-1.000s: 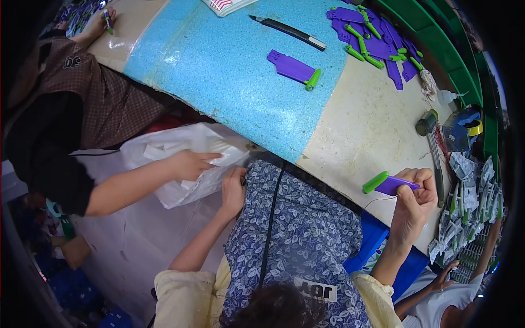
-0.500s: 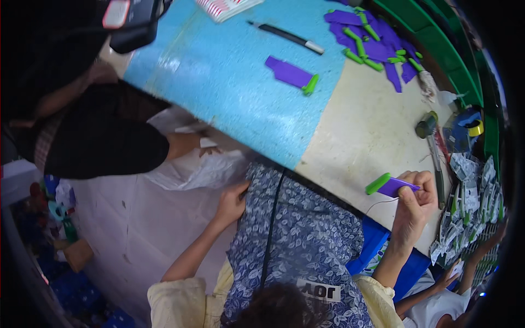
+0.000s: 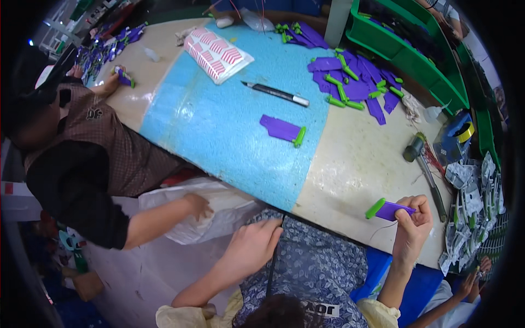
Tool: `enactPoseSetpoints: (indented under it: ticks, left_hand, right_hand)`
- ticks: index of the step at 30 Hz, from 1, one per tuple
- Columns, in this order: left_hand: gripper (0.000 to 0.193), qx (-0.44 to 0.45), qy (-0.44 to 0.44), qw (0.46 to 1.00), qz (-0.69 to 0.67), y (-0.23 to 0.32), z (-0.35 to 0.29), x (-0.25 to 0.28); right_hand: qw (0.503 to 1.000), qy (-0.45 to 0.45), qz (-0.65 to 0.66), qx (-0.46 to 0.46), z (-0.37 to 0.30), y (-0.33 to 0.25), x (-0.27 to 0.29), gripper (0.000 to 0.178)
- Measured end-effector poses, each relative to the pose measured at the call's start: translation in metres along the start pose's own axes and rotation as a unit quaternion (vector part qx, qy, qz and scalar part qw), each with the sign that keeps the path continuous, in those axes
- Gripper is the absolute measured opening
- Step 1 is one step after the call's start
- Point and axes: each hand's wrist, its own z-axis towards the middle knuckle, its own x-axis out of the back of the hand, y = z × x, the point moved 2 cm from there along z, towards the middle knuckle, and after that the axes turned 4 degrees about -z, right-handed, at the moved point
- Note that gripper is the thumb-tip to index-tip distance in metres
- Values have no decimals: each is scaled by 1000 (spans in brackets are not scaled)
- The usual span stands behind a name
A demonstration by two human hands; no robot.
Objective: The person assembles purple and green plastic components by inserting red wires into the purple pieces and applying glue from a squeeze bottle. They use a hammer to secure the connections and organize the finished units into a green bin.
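Observation:
My right hand [image 3: 414, 224] pinches a purple plastic piece with a green end [image 3: 396, 210] over the cream tabletop; a thin wire trails below it. In front of my apron [image 3: 322, 246], near the table edge, my left hand [image 3: 254, 246] has its fingers bent together; what they hold, if anything, is hidden. A similar purple piece with a green end [image 3: 281, 129] lies on the blue mat [image 3: 229, 147]. Beyond it rests a black marker pen [image 3: 275, 93]. Several more purple and green pieces [image 3: 355, 82] are heaped toward the far right.
A hammer [image 3: 424, 158] and yellow tape [image 3: 465, 132] lie at the right, beside grey parts [image 3: 470, 208]. Green bins [image 3: 404, 44] line the far right. A striped packet [image 3: 215, 54] sits at the back. At left, a co-worker's hand [image 3: 197, 206] touches a white plastic bag [image 3: 219, 210].
My left hand has moved right, across the front of my apron. My right hand still holds the purple piece. The view has shifted, showing more of the table's far side and the co-worker.

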Motion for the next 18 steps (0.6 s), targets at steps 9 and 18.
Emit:
enactPoseSetpoints:
  ticks: [9, 18]
  left_hand:
    - [28, -179, 31, 904, -386, 80, 101, 12]
    - [18, -138, -32, 873, -467, 90, 128, 8]
  right_hand:
    - [994, -68, -47, 74, 38, -25, -85, 29]
    - [981, -77, -121, 134, 53, -18, -72, 31]
